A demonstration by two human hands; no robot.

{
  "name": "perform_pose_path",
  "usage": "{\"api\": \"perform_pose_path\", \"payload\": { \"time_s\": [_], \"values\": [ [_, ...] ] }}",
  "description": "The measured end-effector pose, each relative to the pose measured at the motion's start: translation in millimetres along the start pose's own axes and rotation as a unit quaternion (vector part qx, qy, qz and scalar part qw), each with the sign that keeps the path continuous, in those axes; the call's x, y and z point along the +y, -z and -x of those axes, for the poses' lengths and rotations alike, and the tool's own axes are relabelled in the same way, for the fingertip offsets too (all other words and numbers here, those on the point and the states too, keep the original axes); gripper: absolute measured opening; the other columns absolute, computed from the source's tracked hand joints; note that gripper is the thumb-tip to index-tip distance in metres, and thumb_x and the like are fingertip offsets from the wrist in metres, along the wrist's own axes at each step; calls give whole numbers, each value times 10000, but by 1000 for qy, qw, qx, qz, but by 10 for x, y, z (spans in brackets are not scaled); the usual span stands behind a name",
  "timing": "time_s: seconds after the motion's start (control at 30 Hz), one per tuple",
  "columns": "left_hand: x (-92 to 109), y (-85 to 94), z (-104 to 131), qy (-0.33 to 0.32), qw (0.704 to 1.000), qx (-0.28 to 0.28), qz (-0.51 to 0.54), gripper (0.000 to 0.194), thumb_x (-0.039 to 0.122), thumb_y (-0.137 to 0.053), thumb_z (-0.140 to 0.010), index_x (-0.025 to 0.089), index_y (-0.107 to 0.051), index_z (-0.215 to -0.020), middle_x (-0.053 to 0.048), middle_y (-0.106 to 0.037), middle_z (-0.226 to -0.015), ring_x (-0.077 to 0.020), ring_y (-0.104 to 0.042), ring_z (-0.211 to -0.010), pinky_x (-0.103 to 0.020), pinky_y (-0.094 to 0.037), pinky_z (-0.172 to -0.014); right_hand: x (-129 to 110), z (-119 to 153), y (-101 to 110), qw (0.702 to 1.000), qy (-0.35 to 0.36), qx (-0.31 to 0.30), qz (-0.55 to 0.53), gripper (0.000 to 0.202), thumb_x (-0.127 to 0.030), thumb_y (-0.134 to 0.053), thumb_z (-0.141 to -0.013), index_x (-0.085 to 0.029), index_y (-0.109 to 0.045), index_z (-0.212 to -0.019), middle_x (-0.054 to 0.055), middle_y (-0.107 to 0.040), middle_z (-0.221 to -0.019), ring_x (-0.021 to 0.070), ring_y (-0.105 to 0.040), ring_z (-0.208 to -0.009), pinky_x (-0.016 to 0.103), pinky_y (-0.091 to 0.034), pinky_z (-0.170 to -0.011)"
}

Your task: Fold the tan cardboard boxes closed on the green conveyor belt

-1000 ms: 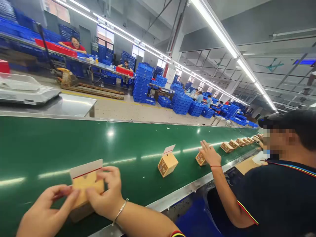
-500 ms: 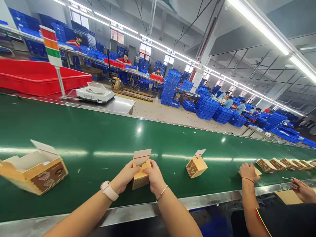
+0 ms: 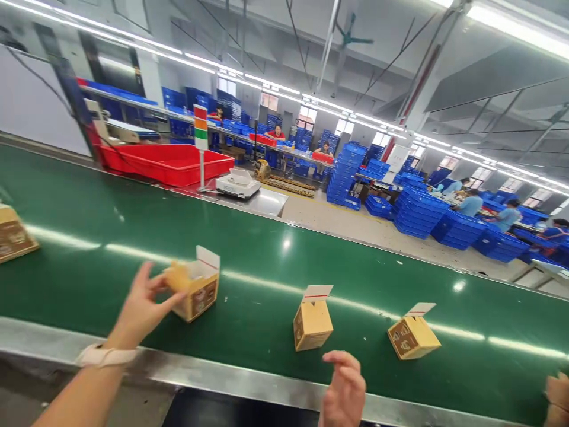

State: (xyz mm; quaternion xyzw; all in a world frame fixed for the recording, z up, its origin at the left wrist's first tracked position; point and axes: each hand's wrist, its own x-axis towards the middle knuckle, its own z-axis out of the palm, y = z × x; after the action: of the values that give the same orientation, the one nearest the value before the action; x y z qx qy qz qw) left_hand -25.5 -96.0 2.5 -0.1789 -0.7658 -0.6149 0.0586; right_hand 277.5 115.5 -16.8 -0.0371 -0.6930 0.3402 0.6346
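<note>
Both forearms are bare, with no sleeves seen on them. A pale pinkish-white watch band (image 3: 105, 356) is worn around the wrist of the left hand (image 3: 141, 307). Nothing worn can be made out on the right hand (image 3: 344, 391), whose wrist is cut off by the frame edge.

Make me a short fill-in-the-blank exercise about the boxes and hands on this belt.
1. The left hand touches a small cardboard box on the ___ conveyor belt.
2. The right hand holds ___.
3. Behind the belt, a scale stands beside a ___ tray.

Missing words: green; nothing; red
</note>
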Motion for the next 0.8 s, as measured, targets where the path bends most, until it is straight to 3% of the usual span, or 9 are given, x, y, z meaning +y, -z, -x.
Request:
{"api": "perform_pose_path", "payload": {
  "time_s": [0.1,0.2,0.33,0.4,0.47,0.57,0.63,0.73,0.8],
  "values": [
    [18,-333,55,13,998,-48,45,941,661,-702,-529,129,-452,-1263,-157,-611,-1097,-353,-622,-1026,-495,-569,-866,-31,83,-275,988,25,-149,-42,204,-330,-444,-961,-259,-504,-1142,76,-571,-892,207,-592,-814,345,-533,-678],
    [58,-665,200,-79,993,-86,32,723,623,-665,-637,154,-540,-1173,-149,-602,-1140,-322,-591,-1094,-482,-534,-950,107,129,-587,968,-30,-250,-1,376,-287,-531,-886,-255,-469,-1257,122,-581,-1156,259,-594,-1082,431,-537,-897],
    [18,-828,262,-137,985,-105,-12,613,617,-590,-724,175,-564,-1149,-164,-566,-1221,-344,-529,-1165,-579,-410,-1065,503,102,-1000,938,-165,-299,63,724,-254,-650,-775,-202,-350,-1431,177,-439,-1428,300,-439,-1345,472,-448,-1070],
    [-49,-834,264,-102,990,-101,-1,697,640,-600,-712,169,-493,-1214,-179,-552,-1216,-357,-523,-1164,-599,-432,-1023,654,51,-1169,927,-199,-315,46,755,-250,-665,-762,-198,-342,-1442,178,-420,-1455,290,-428,-1361,452,-462,-1056],
    [-121,-829,298,-59,991,-110,56,757,650,-650,-686,178,-415,-1229,-177,-539,-1202,-348,-532,-1170,-548,-497,-956,708,-23,-1284,929,-183,-323,9,709,-253,-648,-776,-208,-365,-1425,165,-421,-1462,275,-432,-1361,434,-477,-1035],
    [-189,-824,422,-43,977,-149,143,758,628,-704,-703,193,-371,-1227,-187,-518,-1248,-322,-563,-1162,-454,-553,-900,650,-140,-1339,943,-84,-319,-32,629,-290,-635,-787,-211,-416,-1371,152,-464,-1428,262,-450,-1340,442,-439,-1069],
    [-199,-815,514,-69,973,-172,141,726,611,-674,-769,182,-386,-1280,-214,-477,-1334,-324,-552,-1196,-458,-541,-955,592,-191,-1309,952,-18,-305,-34,590,-328,-646,-782,-217,-448,-1327,140,-508,-1381,262,-468,-1312,458,-403,-1095],
    [-175,-796,587,-176,968,-167,62,576,533,-581,-887,185,-462,-1330,-189,-390,-1455,-333,-392,-1356,-493,-412,-1112,569,-224,-1213,955,1,-296,-3,560,-375,-653,-781,-218,-472,-1287,127,-548,-1330,262,-521,-1224,457,-424,-1049],
    [-139,-796,582,-251,951,-177,19,463,457,-510,-948,219,-496,-1345,-134,-423,-1450,-313,-291,-1408,-499,-366,-1143,599,-246,-1144,952,-24,-304,25,566,-408,-653,-777,-209,-480,-1277,130,-556,-1318,263,-549,-1162,454,-444,-1003]
  ]
}}
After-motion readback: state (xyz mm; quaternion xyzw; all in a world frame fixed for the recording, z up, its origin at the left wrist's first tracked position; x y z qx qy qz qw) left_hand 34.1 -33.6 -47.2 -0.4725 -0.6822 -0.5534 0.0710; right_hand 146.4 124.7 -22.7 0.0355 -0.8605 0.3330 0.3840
